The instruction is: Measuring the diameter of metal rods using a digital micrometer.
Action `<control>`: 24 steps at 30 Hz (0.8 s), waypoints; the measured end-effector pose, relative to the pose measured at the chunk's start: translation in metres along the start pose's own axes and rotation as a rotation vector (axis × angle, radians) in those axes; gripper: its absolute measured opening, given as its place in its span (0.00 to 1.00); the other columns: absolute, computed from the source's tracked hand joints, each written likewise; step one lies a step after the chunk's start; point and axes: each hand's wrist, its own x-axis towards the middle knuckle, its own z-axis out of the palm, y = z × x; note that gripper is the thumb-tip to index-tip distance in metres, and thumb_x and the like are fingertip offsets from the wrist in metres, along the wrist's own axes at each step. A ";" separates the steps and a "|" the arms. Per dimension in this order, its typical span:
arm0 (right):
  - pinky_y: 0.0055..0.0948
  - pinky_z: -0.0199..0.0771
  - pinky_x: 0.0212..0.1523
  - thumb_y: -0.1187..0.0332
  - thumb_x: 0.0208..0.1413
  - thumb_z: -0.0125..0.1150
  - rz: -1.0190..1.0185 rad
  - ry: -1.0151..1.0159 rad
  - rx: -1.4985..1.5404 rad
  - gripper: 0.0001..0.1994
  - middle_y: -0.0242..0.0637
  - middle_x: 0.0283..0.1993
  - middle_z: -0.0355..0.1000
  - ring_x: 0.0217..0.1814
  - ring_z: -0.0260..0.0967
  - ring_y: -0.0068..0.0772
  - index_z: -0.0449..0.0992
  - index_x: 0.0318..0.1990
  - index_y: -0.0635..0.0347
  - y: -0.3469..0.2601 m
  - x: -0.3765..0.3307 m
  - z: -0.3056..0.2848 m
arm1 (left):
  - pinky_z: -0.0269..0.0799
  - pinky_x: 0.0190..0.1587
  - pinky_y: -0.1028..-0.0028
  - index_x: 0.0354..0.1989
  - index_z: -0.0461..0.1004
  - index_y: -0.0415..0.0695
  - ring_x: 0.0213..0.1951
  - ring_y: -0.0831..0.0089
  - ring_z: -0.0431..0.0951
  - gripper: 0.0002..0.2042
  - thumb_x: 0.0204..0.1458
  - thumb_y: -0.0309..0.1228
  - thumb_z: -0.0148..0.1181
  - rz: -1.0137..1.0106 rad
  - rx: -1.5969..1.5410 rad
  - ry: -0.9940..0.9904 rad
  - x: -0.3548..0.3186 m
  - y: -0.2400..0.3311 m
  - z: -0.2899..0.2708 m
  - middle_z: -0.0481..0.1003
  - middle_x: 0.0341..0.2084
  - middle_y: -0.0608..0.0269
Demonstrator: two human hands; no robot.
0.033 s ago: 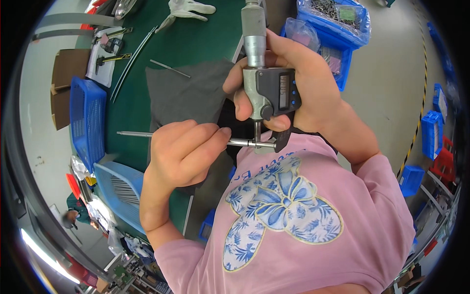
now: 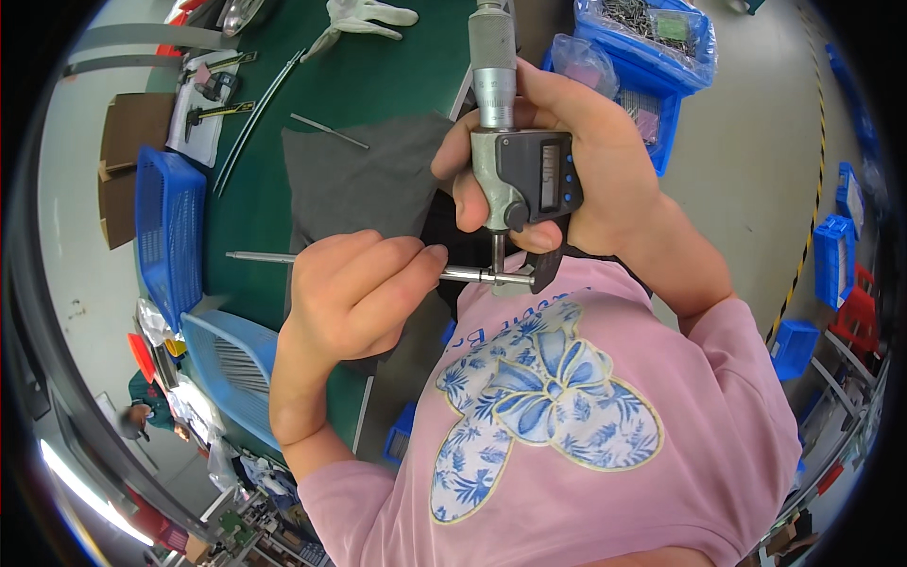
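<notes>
My left hand (image 2: 354, 293) grips a thin metal rod (image 2: 260, 256) and holds it level, its long end pointing left. My right hand (image 2: 605, 161) is closed around a grey digital micrometer (image 2: 529, 180) held upright, thumb on its frame. The rod's right end sits in the micrometer's jaw, between the spindle and the anvil. Both hands hover in front of my pink shirt, above a grey cloth (image 2: 359, 180) spread on the green table (image 2: 378, 76).
A dark blue basket (image 2: 170, 231) and a light blue one (image 2: 231, 364) stand at the table's left. Another loose rod (image 2: 329, 131), a caliper (image 2: 217, 111) on paper and white gloves (image 2: 373, 14) lie farther back. Blue bins (image 2: 652, 57) with bagged parts stand at the upper right.
</notes>
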 end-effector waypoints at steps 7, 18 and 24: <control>0.18 0.58 0.08 0.48 0.52 0.39 0.017 -0.025 0.044 0.27 0.50 0.22 0.70 0.07 0.58 0.26 0.70 0.29 0.71 0.001 -0.001 -0.001 | 0.56 0.12 0.78 0.26 0.72 0.38 0.12 0.75 0.63 0.12 0.27 0.24 0.53 0.007 -0.013 0.002 0.000 0.001 0.002 0.68 0.19 0.64; 0.17 0.58 0.06 0.46 0.52 0.37 0.026 -0.009 0.003 0.30 0.54 0.21 0.69 0.07 0.58 0.28 0.70 0.29 0.73 0.001 0.001 0.002 | 0.54 0.11 0.78 0.26 0.72 0.38 0.12 0.76 0.63 0.12 0.26 0.24 0.54 0.002 -0.013 0.007 0.000 0.001 0.001 0.69 0.19 0.63; 0.18 0.58 0.07 0.47 0.53 0.32 -0.063 -0.024 0.051 0.31 0.53 0.22 0.68 0.10 0.60 0.29 0.68 0.34 0.74 -0.001 0.007 -0.007 | 0.60 0.16 0.75 0.27 0.72 0.38 0.14 0.71 0.65 0.09 0.36 0.30 0.57 -0.137 -0.012 0.206 -0.006 0.003 -0.019 0.71 0.19 0.61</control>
